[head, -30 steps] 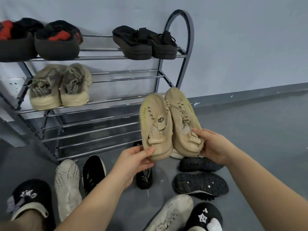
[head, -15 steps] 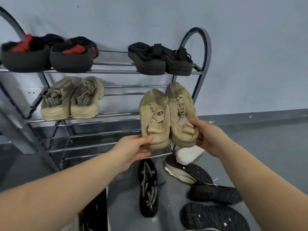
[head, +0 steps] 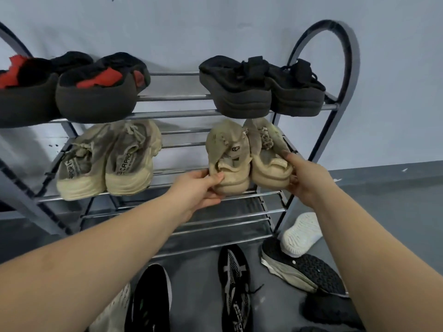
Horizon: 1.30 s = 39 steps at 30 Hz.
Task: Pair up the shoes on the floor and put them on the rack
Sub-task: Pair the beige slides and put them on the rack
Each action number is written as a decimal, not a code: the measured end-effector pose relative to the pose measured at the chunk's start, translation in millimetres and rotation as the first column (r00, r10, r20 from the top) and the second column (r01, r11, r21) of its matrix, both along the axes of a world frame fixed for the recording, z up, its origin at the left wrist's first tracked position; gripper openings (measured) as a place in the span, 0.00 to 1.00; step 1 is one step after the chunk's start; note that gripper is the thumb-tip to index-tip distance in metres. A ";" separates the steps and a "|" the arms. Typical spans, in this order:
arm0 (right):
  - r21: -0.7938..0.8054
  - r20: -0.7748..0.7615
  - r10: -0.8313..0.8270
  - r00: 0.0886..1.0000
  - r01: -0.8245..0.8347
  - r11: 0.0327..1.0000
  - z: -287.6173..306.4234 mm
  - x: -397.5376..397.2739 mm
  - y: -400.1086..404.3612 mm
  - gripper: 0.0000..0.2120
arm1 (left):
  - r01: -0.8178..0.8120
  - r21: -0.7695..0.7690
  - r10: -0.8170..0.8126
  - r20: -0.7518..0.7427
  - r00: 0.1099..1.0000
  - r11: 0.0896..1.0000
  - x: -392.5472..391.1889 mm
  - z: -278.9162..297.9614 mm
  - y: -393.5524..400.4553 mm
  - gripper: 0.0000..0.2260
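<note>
On the rack's [head: 345,51] top shelf, far left, sits a black pair with red lining [head: 96,92], heels toward me. Below it on the middle shelf rests an olive-and-cream pair of sneakers [head: 107,164], heels out, side by side. My left hand [head: 199,188] grips the heel of the left tan shoe [head: 227,159], thumb on top, fingers curled under the sole. That shoe lies on the right half of the middle shelf, its heel over the front bar. Touching it on the right is the right tan shoe [head: 266,156], whose heel my right hand [head: 304,178] holds, fingers wrapped round the back. Both toes reach in under the black strapped sandals [head: 261,87] on the top shelf, which overhang just above them. The lower shelf bars lie beneath my wrists. On the floor [head: 395,212], under my left arm, are a cream shoe [head: 115,310] and a black shoe [head: 151,298]; between my arms a black-and-white sneaker [head: 235,283]; by the rack's right leg, an overturned dark-soled shoe [head: 304,269] with a white shoe [head: 299,233] resting against it.
</note>
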State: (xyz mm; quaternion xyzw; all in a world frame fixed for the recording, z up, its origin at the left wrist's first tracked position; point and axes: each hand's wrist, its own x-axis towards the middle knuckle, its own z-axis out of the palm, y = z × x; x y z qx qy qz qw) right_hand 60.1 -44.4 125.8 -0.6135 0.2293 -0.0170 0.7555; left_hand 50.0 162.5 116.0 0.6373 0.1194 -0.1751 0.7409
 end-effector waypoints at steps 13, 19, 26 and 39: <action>-0.374 0.041 -0.102 0.994 0.109 0.921 -17.9 43.1 -11.2 0.10 | -0.103 0.011 0.103 0.039 0.994 0.995 25.0 -20.6 -23.1 0.27; -0.468 0.042 -0.154 0.987 0.155 0.870 -21.0 47.6 -14.2 0.13 | -0.061 0.230 0.037 0.110 0.993 0.971 30.1 -19.0 -23.2 0.27; -0.543 0.044 -0.159 0.986 0.157 0.825 -20.7 48.3 -12.3 0.17 | -0.028 0.428 -0.042 0.155 0.987 0.903 38.7 -14.2 -21.8 0.28; -0.640 -0.052 0.070 0.996 -0.087 0.763 -15.4 36.4 -16.7 0.19 | 0.011 0.504 -0.103 0.155 0.983 0.863 37.9 -10.3 -22.9 0.22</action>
